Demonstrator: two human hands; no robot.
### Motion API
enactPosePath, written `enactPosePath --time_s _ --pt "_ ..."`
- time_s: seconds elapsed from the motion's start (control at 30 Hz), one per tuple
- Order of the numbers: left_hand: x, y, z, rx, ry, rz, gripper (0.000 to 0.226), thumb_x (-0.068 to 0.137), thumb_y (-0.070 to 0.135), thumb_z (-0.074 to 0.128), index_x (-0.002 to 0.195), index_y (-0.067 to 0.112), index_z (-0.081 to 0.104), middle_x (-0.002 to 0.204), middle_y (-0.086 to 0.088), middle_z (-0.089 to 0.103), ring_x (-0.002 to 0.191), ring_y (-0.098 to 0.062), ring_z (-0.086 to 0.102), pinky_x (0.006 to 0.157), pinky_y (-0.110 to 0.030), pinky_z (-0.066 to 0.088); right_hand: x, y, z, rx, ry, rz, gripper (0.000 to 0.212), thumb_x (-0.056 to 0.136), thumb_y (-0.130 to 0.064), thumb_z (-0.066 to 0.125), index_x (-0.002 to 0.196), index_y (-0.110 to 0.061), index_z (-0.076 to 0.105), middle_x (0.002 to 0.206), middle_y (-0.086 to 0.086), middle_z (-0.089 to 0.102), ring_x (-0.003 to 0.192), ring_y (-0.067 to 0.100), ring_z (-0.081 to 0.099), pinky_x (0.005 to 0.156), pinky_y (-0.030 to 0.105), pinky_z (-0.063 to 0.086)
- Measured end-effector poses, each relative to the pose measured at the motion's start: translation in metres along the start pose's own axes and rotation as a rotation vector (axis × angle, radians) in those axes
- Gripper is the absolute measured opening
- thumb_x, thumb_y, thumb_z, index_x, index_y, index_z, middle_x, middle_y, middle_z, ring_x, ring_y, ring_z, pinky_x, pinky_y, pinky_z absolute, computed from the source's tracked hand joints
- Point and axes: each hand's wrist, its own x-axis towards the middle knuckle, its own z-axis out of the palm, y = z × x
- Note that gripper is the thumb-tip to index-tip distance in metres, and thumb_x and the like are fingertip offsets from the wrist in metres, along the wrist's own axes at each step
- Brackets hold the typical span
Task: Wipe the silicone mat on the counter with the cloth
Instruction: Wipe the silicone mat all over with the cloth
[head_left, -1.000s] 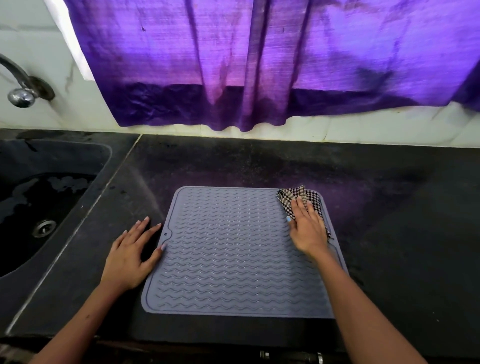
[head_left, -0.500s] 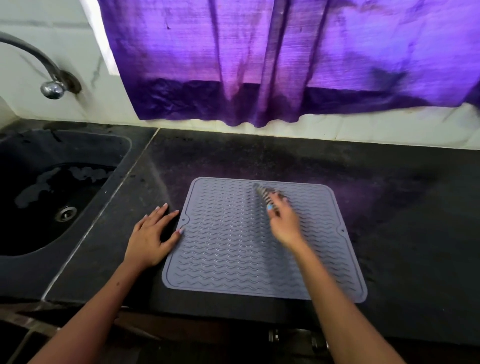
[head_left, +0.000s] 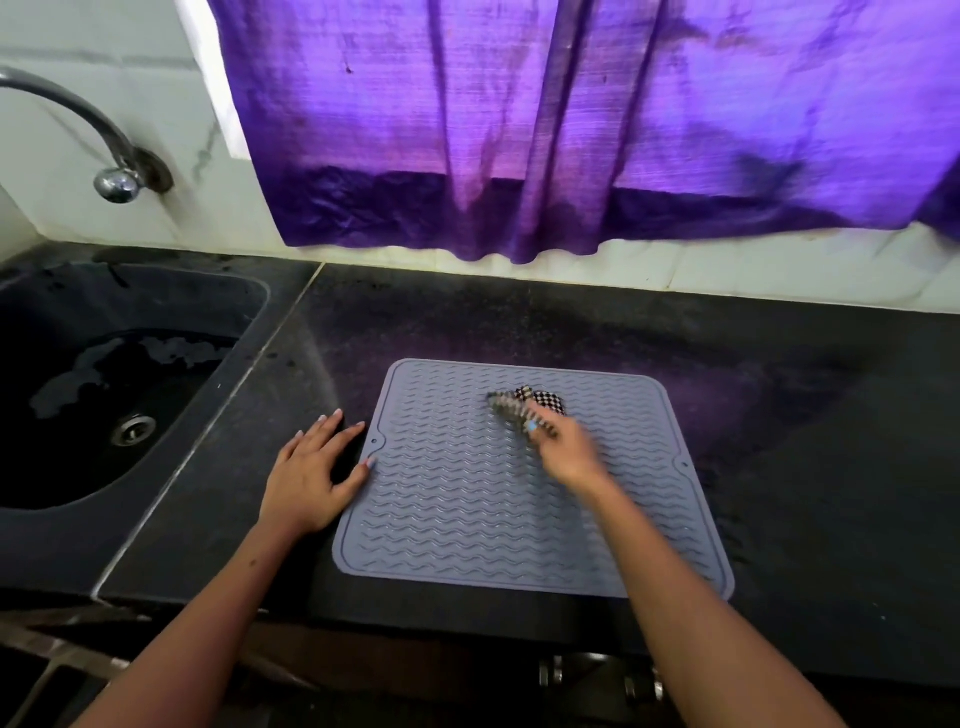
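Note:
A grey silicone mat (head_left: 467, 519) with a wavy ribbed surface lies flat on the black counter (head_left: 805, 467). A black-and-white checked cloth (head_left: 524, 402) sits bunched on the mat's far middle part. My right hand (head_left: 563, 452), blurred by motion, presses down on the cloth with its fingers stretched over it. My left hand (head_left: 311, 478) lies flat on the counter at the mat's left edge, fingers spread, with the thumb tip touching the mat's rim.
A dark sink (head_left: 104, 395) with some water and a drain is set into the counter on the left, under a metal tap (head_left: 111, 176). A purple curtain (head_left: 571, 130) hangs over the back wall. The counter's front edge runs just below the mat.
My right hand has slid the cloth from the mat's far right corner leftward to its far middle. The left hand has stayed at the mat's left edge.

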Motion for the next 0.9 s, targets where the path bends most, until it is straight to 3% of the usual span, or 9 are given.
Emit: enactPosePath --time_s 0.1,0.27,0.33,0.37,0.43,0.57,0.7,0.8,0.9 --pt "-0.001 0.001 -0.001 0.000 -0.007 -0.001 0.075 0.078 0.072 0.021 0.138 0.031 0.042 0.151 -0.002 0.032 0.141 -0.016 0.024 0.114 -0.037 0.014 0.006 -0.014 -0.016 0.653 0.135 0.220 0.033 0.098 -0.014 0.041 0.129 -0.005 0.050 0.118 0.013 0.061 0.110 0.030 0.058 0.092 0.035 0.049" --pt "-0.001 0.000 0.000 0.000 -0.016 -0.005 0.077 0.078 0.073 0.018 0.139 0.031 0.041 0.152 -0.002 0.030 0.142 -0.016 0.022 0.115 -0.036 0.012 -0.032 -0.040 0.019 0.068 0.024 -0.186 0.042 0.096 -0.014 0.044 0.138 -0.019 0.042 0.111 0.004 0.061 0.077 0.011 0.054 0.067 0.021 0.046" --pt "-0.001 0.000 0.000 -0.003 -0.022 -0.001 0.077 0.079 0.072 0.017 0.140 0.031 0.039 0.153 -0.002 0.028 0.142 -0.015 0.020 0.115 -0.035 0.010 -0.049 -0.033 0.052 -0.269 -0.108 -0.333 0.053 0.095 -0.015 0.044 0.144 -0.027 0.027 0.146 0.003 0.038 0.119 0.019 0.049 0.103 0.034 0.041" --pt "-0.001 0.000 0.001 -0.004 -0.022 0.004 0.076 0.080 0.071 0.017 0.140 0.030 0.039 0.153 -0.002 0.028 0.142 -0.016 0.020 0.115 -0.035 0.010 -0.055 -0.026 0.067 -0.457 -0.123 -0.396 0.056 0.096 -0.019 0.042 0.147 -0.028 0.019 0.155 0.001 0.019 0.138 0.020 0.029 0.117 0.036 0.020" --pt "-0.001 -0.001 0.003 0.001 -0.019 0.013 0.076 0.081 0.070 0.016 0.140 0.029 0.039 0.153 -0.004 0.028 0.142 -0.017 0.020 0.115 -0.036 0.011 -0.059 -0.015 0.082 -0.623 -0.053 -0.464 0.060 0.096 -0.024 0.039 0.149 -0.025 0.010 0.158 -0.003 0.001 0.146 0.017 0.002 0.115 0.030 -0.006" --pt "-0.001 -0.001 0.003 0.009 -0.008 0.020 0.075 0.081 0.069 0.016 0.140 0.029 0.039 0.153 -0.004 0.028 0.142 -0.017 0.020 0.115 -0.037 0.010 -0.046 -0.014 0.072 -0.564 -0.102 -0.463 0.056 0.096 -0.021 0.039 0.148 -0.028 0.018 0.157 -0.010 0.008 0.145 0.012 0.006 0.114 0.025 -0.003" --pt "-0.001 -0.001 0.005 0.008 -0.003 0.017 0.074 0.081 0.069 0.017 0.140 0.029 0.040 0.152 -0.003 0.029 0.142 -0.017 0.021 0.115 -0.037 0.011 -0.039 -0.020 0.058 -0.343 -0.225 -0.361 0.048 0.097 -0.017 0.042 0.142 -0.031 0.032 0.150 -0.010 0.032 0.136 0.011 0.031 0.114 0.033 0.022" --pt "0.000 -0.002 0.003 0.000 -0.012 0.008 0.075 0.080 0.070 0.018 0.140 0.030 0.040 0.152 -0.002 0.029 0.142 -0.016 0.020 0.116 -0.037 0.012 -0.028 -0.030 0.044 0.144 -0.249 -0.050 0.039 0.099 -0.019 0.039 0.138 -0.021 0.042 0.119 0.005 0.059 0.100 0.021 0.059 0.075 0.024 0.046" --pt "-0.001 0.000 0.000 -0.005 -0.016 0.004 0.076 0.079 0.071 0.017 0.139 0.030 0.040 0.152 -0.002 0.029 0.142 -0.016 0.020 0.116 -0.037 0.012 -0.016 -0.042 0.030 0.735 -0.072 0.248 0.036 0.100 -0.016 0.037 0.133 -0.004 0.044 0.129 0.014 0.055 0.111 0.025 0.055 0.090 0.034 0.047"
